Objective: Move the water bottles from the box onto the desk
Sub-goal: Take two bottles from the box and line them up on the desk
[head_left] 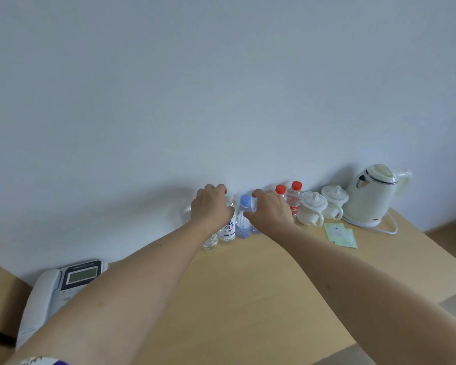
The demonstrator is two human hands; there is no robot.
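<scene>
Nearest you on the left, a telephone (63, 288) sits at the desk's (248, 299) near edge, out of the way of your reaching arms. Further in, your left hand (211, 206) curls over the tops of two clear bottles (228, 227), apparently gripping them by their necks, though the fingers are partly hidden. Just right of it, your right hand (270, 210) curves round a blue-capped bottle (244, 217) and another hidden behind the palm; whether it grips or only steadies them I cannot tell. Both hands work at the wall, probably so the bottles stand in one tidy row. To the right stand two red-capped bottles (293, 198), then two lidded cups (313, 209), green sachets (341, 235) in front of them, and a kettle (371, 193) far right. The box is not in view.
</scene>
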